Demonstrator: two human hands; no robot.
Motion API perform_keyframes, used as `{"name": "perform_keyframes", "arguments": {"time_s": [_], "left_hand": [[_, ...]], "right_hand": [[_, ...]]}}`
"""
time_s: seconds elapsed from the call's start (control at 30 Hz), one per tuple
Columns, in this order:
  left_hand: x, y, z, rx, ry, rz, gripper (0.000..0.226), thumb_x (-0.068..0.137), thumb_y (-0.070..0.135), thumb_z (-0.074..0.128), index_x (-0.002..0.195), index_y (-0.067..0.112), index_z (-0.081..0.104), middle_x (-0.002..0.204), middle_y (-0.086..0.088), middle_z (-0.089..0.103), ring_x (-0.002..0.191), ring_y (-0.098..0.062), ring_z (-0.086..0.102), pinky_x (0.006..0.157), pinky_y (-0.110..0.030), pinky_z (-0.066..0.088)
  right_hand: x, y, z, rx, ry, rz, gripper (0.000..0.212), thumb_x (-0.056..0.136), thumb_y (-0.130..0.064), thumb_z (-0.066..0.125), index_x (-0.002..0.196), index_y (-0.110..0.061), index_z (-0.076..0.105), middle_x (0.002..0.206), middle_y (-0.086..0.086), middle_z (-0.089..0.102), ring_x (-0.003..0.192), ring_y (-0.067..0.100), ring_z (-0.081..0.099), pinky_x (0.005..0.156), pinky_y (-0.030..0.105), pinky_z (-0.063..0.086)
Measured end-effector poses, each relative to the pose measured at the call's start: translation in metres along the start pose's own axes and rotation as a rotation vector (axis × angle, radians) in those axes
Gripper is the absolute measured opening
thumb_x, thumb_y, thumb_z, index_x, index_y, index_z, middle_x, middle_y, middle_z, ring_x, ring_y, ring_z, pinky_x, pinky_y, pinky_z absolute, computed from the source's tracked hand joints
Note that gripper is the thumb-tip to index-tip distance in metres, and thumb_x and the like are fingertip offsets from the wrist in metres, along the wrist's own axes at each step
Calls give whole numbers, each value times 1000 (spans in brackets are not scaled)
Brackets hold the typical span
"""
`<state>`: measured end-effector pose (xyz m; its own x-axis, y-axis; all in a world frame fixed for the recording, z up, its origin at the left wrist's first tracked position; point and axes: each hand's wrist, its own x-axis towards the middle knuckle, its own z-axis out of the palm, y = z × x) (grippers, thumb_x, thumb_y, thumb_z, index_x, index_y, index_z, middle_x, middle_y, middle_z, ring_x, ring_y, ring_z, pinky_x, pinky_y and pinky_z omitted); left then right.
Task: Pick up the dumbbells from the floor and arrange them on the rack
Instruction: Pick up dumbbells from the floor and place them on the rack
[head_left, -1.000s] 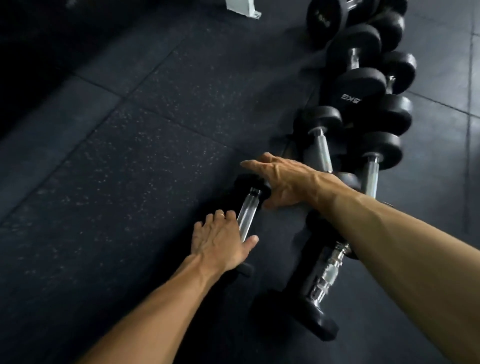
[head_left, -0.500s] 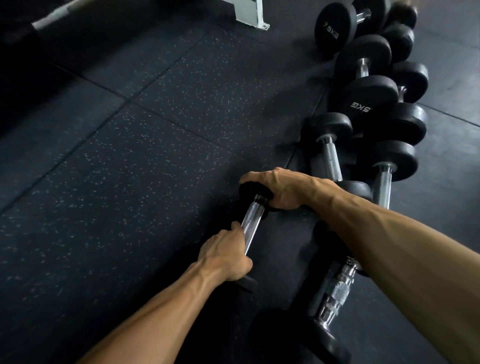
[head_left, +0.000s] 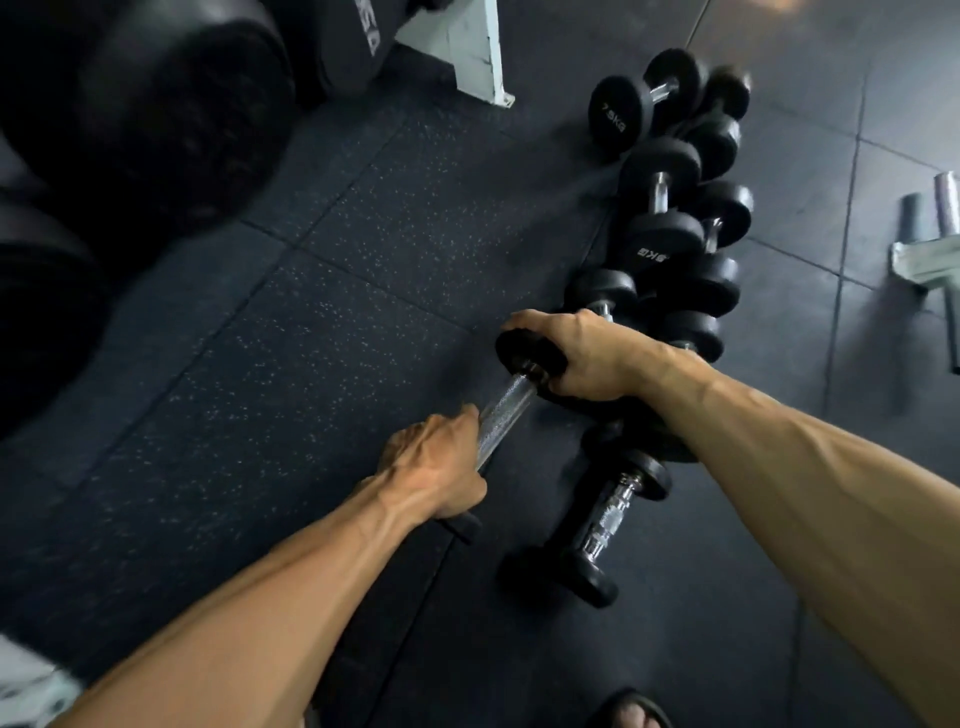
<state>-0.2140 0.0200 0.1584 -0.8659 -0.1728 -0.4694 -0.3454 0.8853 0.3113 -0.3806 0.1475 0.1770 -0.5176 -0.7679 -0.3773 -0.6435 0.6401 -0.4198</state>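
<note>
A black dumbbell with a chrome knurled handle (head_left: 503, 419) hangs just above the dark rubber floor, held by both hands. My left hand (head_left: 435, 466) is wrapped around the near end of its handle. My right hand (head_left: 582, 355) grips its far black head from the right side. To the right of it another small dumbbell (head_left: 605, 522) lies on the floor, partly under my right forearm. Beyond, a row of several black dumbbells (head_left: 670, 244) lies on the floor, running away from me. The rack's white foot (head_left: 470, 47) shows at the top.
Large black weight plates (head_left: 171, 114) fill the upper left. Metal bars with a grey bracket (head_left: 930, 244) lie on the floor at the right edge. A sandalled foot (head_left: 631, 712) is at the bottom edge. Open speckled rubber floor (head_left: 291, 332) stretches to the left.
My left hand went from open over the handle to closed around it, and my right hand closed on the far head. The dumbbell has come up off the floor. The view rose and swung left.
</note>
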Motion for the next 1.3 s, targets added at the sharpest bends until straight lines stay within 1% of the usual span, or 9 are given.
{"name": "perform_keyframes", "arguments": {"time_s": [0.1,0.33,0.53,0.67,0.77,1.03,1.17,1.23,1.3], "left_hand": [[-46,17,-64,6,-6,27,37,78,16,59,111,16,43,90,-4,63,79,-27,61,65,-33,42],[-151,48,-224,69,-31,90,41,78,19,60,115,19,41,83,1,54,72,-22,52,63,-34,43],[-231,46,-356,155,36,205,46,72,17,60,114,20,41,88,-1,62,72,-24,56,61,-32,44],[-282,37,-424,182,64,259,46,71,15,58,113,20,41,83,1,59,66,-21,52,59,-34,45],[-316,29,-460,192,95,291,47,72,14,59,115,19,41,78,2,56,64,-19,51,58,-34,44],[-410,-22,-497,250,171,322,57,72,21,60,125,25,39,85,4,51,84,-26,61,66,-38,49],[-470,-56,-494,325,216,302,56,74,23,61,124,26,38,81,5,52,77,-24,59,59,-33,41],[-502,-72,-497,340,197,277,56,74,21,61,124,26,37,78,6,51,72,-21,55,58,-34,41],[-529,-90,-502,372,191,257,54,73,22,61,123,27,38,77,6,50,73,-22,57,59,-35,43]], "right_hand": [[-38,-46,-63,24,-1,11,57,75,-19,63,125,-39,45,93,-1,68,83,23,66,80,43,54],[-126,-162,-213,18,8,77,56,76,-12,61,124,-37,47,90,1,68,75,21,66,73,43,57],[-184,-266,-312,-6,127,149,72,74,-12,63,135,-41,38,97,1,67,81,20,65,77,40,57],[-212,-331,-358,-43,209,173,75,76,-14,62,138,-45,33,103,4,65,88,25,64,82,43,55],[-229,-374,-379,-58,250,191,74,73,-17,63,133,-49,32,101,3,65,90,27,63,83,45,55],[-271,-485,-375,-63,312,173,72,73,-19,67,133,-41,35,98,6,64,85,25,63,79,45,57],[-298,-545,-350,-68,344,153,70,75,-17,66,135,-39,36,99,7,63,88,28,62,81,43,56],[-309,-577,-340,-68,336,137,72,74,-17,67,137,-35,37,103,7,63,91,29,62,83,42,55],[-317,-608,-331,-77,327,136,71,75,-16,68,137,-32,38,100,5,63,88,28,62,79,40,56]]}}
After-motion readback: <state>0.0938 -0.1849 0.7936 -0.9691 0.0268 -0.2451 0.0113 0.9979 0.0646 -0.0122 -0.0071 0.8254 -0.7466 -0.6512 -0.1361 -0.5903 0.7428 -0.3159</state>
